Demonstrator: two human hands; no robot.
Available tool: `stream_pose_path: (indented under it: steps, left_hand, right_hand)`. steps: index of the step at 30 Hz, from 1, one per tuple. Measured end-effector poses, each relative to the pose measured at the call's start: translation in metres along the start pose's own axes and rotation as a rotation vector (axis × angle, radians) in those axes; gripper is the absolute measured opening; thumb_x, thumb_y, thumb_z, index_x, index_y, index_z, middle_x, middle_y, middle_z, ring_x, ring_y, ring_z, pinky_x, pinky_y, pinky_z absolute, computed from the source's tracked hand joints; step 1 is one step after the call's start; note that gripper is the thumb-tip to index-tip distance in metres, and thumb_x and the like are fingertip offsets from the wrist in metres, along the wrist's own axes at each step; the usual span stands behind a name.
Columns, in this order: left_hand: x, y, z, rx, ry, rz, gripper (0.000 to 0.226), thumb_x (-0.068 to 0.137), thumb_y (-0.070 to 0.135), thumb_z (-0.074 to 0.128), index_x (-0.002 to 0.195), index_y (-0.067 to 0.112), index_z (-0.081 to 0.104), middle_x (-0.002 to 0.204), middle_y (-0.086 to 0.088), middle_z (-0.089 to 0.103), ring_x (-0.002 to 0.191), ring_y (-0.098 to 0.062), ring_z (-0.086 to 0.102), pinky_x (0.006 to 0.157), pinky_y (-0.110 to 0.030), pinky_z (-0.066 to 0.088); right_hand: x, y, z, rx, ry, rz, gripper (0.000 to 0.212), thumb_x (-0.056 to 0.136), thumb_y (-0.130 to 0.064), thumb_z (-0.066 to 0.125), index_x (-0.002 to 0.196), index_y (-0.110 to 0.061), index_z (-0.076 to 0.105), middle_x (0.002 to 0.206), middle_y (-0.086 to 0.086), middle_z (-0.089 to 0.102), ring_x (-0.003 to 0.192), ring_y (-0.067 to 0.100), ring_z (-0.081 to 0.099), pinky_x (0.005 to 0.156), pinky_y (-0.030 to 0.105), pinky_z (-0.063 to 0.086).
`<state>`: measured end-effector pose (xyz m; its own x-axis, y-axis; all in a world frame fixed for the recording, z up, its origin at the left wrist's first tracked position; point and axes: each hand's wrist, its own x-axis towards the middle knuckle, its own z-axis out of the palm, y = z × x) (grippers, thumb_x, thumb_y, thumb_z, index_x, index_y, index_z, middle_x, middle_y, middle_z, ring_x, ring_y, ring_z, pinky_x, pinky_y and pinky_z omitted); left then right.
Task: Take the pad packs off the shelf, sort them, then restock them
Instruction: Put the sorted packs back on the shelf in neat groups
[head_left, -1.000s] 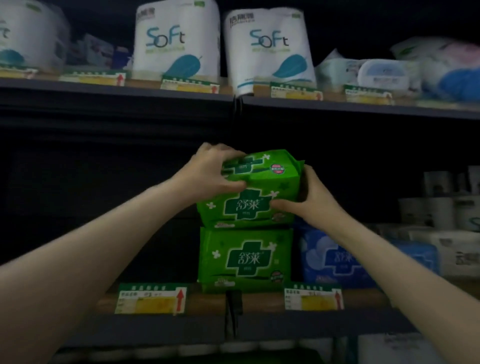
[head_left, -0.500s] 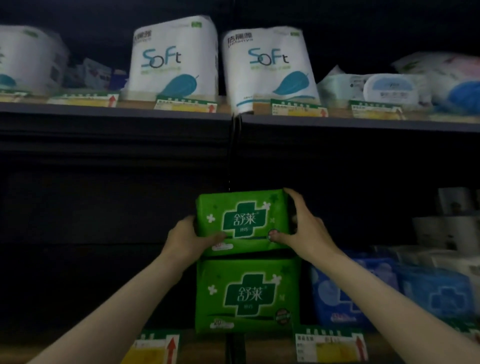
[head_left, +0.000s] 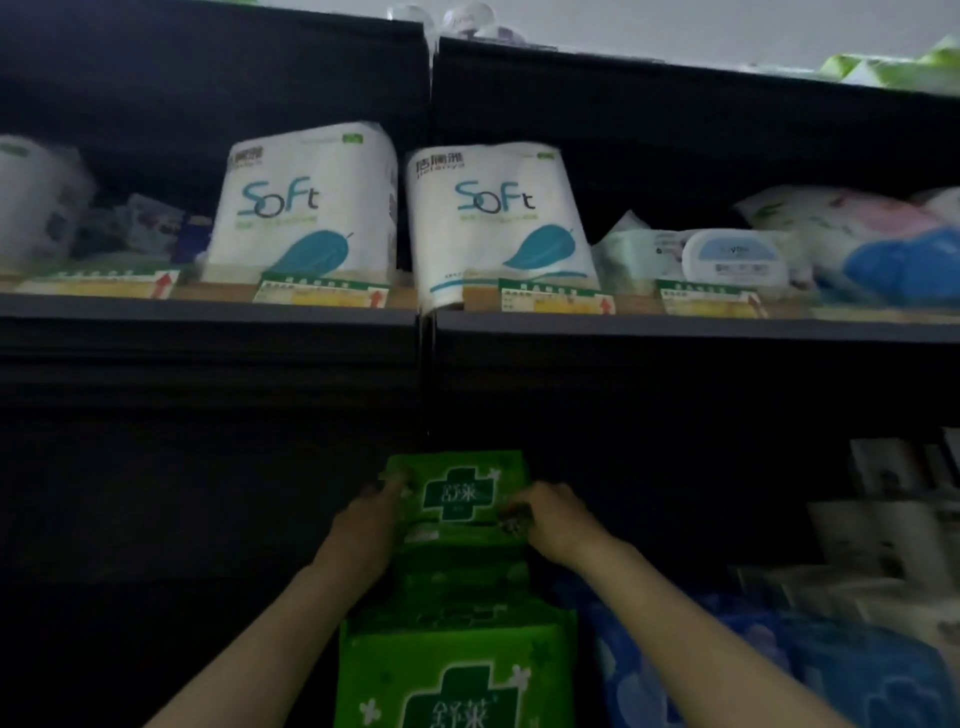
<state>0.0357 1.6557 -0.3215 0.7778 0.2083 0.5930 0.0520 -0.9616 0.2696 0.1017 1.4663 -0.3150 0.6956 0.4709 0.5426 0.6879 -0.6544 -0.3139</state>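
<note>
The upper green pad pack (head_left: 457, 491) sits directly between the two hands, its printed face with the dark green cross turned toward the camera. The left hand (head_left: 363, 530) lies against the pack's left edge, with its fingers (head_left: 387, 488) reaching up along the upper left corner and touching the wrapper; the fingers are curled loosely around that edge, not flattened. The right hand (head_left: 553, 519) bears on the lower right corner of the same pack, with its fingertips (head_left: 514, 517) bent inward and pressed onto the front face near the bottom seam. Both hands are therefore closed on the pack from opposite sides, and the pack spans the gap between them. Motion blur prevents a reading of how firmly either hand presses. Immediately below the grip, touching the held pack's underside, is a stack of further green packs (head_left: 457, 577). The lower green pack (head_left: 452, 680) stands nearest the camera, between the two forearms, with its cross emblem upright. Just right of the right forearm lie blue pad packs (head_left: 810, 670), beside the green stack. Farther right of the grip, white packs (head_left: 883, 551) occupy the same level. Well above the grip, an upper shelf edge (head_left: 208, 312) carries two white tissue packs (head_left: 306, 202) marked "Soft", with price labels (head_left: 322, 291) along the front.
</note>
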Motion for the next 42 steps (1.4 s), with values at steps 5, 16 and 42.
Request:
stream_pose_path:
  steps: [5, 16, 42]
  left_hand:
    - [0.004, 0.003, -0.006, -0.078, -0.166, -0.047, 0.046, 0.087, 0.026, 0.065, 0.121, 0.022, 0.034, 0.120, -0.006, 0.050, 0.103, -0.021, 0.055, 0.081, -0.026, 0.049]
    - [0.002, -0.013, 0.010, -0.023, -0.107, 0.100, 0.038, 0.093, 0.019, 0.055, 0.126, 0.029, 0.039, 0.130, -0.012, 0.048, 0.107, -0.020, 0.054, 0.083, -0.024, 0.047]
    - [-0.039, -0.010, -0.013, -0.190, -0.011, -0.003, 0.052, 0.093, 0.011, 0.046, 0.143, 0.021, 0.035, 0.134, -0.013, 0.050, 0.117, -0.028, 0.052, 0.095, -0.034, 0.046]
  right_hand:
    - [0.000, 0.006, -0.006, 0.068, -0.040, 0.007, 0.027, 0.090, -0.011, 0.061, 0.117, -0.010, 0.066, 0.131, 0.006, 0.052, 0.118, 0.019, 0.052, 0.095, 0.018, 0.042]
    - [0.004, 0.004, 0.002, 0.004, -0.066, -0.017, 0.042, 0.095, -0.008, 0.050, 0.135, -0.016, 0.048, 0.138, 0.006, 0.034, 0.125, 0.020, 0.040, 0.096, 0.014, 0.030]
    - [-0.022, -0.048, 0.014, 0.049, -0.041, 0.011, 0.057, 0.095, 0.001, 0.038, 0.146, -0.024, 0.032, 0.149, 0.008, 0.028, 0.134, 0.025, 0.032, 0.113, 0.034, 0.029]
